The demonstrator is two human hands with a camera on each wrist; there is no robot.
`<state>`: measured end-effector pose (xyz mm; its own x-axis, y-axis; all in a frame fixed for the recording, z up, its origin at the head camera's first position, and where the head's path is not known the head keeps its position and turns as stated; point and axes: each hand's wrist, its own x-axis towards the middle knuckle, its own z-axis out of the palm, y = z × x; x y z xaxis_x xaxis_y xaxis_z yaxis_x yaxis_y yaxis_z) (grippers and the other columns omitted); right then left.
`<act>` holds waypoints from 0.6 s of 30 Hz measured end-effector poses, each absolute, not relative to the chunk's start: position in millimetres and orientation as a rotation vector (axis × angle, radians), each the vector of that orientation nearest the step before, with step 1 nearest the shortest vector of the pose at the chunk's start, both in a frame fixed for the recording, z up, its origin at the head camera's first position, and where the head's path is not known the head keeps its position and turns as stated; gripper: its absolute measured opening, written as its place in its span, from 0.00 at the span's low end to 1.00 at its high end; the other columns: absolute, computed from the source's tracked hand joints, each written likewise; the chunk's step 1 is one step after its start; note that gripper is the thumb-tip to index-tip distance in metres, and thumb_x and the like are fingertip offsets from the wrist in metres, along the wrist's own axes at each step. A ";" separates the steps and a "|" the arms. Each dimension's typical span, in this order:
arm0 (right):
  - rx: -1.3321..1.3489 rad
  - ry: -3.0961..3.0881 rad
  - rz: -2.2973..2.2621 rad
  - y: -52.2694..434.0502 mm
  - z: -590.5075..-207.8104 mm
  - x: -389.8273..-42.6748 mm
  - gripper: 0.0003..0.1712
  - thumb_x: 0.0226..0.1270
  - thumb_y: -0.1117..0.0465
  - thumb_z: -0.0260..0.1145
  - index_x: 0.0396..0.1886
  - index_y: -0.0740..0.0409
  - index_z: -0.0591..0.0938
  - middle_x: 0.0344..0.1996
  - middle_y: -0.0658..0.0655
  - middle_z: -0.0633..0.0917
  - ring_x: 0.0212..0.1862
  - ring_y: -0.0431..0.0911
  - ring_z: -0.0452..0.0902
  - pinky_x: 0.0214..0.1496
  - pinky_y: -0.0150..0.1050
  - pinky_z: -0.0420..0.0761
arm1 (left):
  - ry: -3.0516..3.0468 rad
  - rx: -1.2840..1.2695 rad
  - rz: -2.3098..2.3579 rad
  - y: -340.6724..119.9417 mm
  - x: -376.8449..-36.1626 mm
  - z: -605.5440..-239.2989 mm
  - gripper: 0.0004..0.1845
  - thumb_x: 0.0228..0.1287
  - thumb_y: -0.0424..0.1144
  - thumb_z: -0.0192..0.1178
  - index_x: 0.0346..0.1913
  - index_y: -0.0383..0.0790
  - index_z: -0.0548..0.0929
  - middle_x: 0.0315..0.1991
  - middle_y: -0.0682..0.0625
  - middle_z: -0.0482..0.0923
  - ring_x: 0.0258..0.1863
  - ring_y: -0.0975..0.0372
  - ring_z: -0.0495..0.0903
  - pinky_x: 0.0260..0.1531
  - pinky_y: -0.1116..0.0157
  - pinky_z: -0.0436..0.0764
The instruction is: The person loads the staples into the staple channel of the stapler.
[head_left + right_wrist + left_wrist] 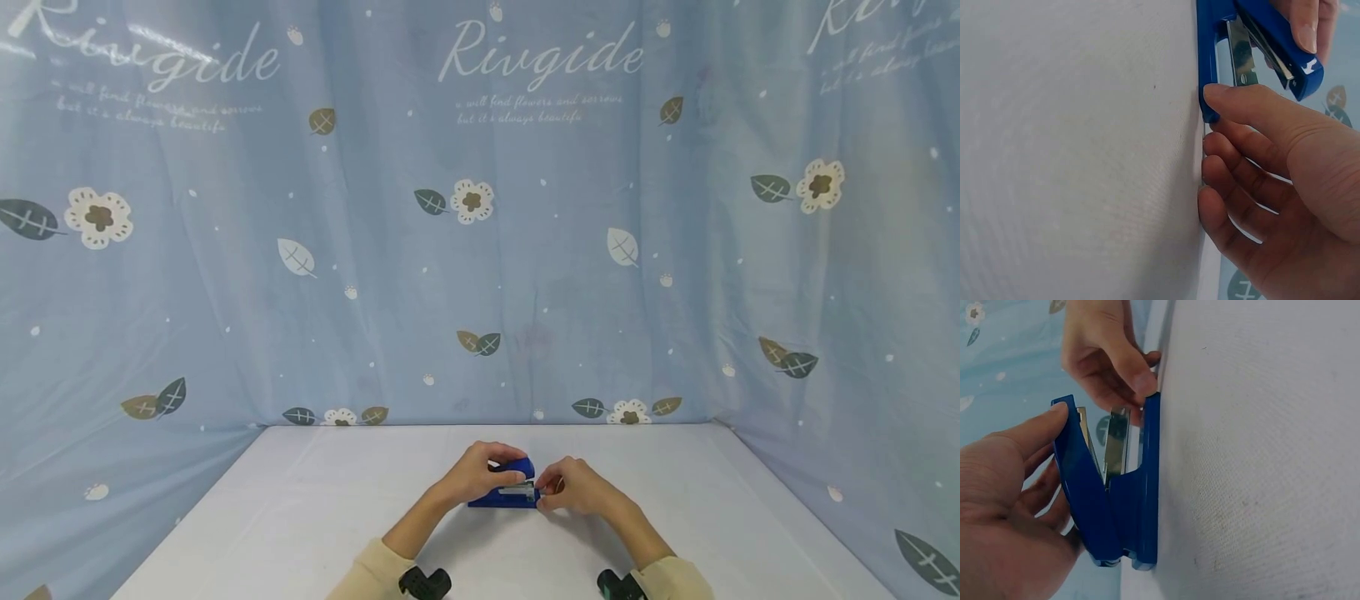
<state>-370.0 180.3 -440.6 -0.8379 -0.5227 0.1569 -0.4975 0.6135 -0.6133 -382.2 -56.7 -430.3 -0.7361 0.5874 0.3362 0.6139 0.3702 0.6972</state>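
Observation:
A blue stapler (pixel 501 502) stands on the white table with its top arm (pixel 1079 478) swung up from the base (pixel 1150 500). Between the two parts, the metal staple magazine (pixel 1116 447) is exposed. My left hand (pixel 472 473) holds the raised top arm from above, its thumb near the front end and its fingers on the far side. At the stapler's front, my right hand (pixel 581 487) pinches the tip of the base, the thumb (pixel 1235 100) lying on it and the index finger close by. The other right fingers curl loosely beside the table surface.
The white table (pixel 315 500) stretches around both hands. Behind it and along both sides hangs a blue curtain (pixel 390 250) printed with leaves and flowers. A dark wrist camera sits on each wrist, close to the cream sleeves (pixel 375 571).

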 end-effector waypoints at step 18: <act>-0.870 2.780 -1.061 178.3 -438.6 -367.1 0.12 0.54 0.61 0.76 0.37 0.62 0.86 0.27 0.50 0.84 0.29 0.39 0.74 0.31 0.30 0.73 | -2.620 -1.142 -1.250 -54.7 -382.2 -432.4 0.16 0.64 0.42 0.66 0.53 0.41 0.85 0.48 0.47 0.87 0.48 0.56 0.84 0.51 0.60 0.82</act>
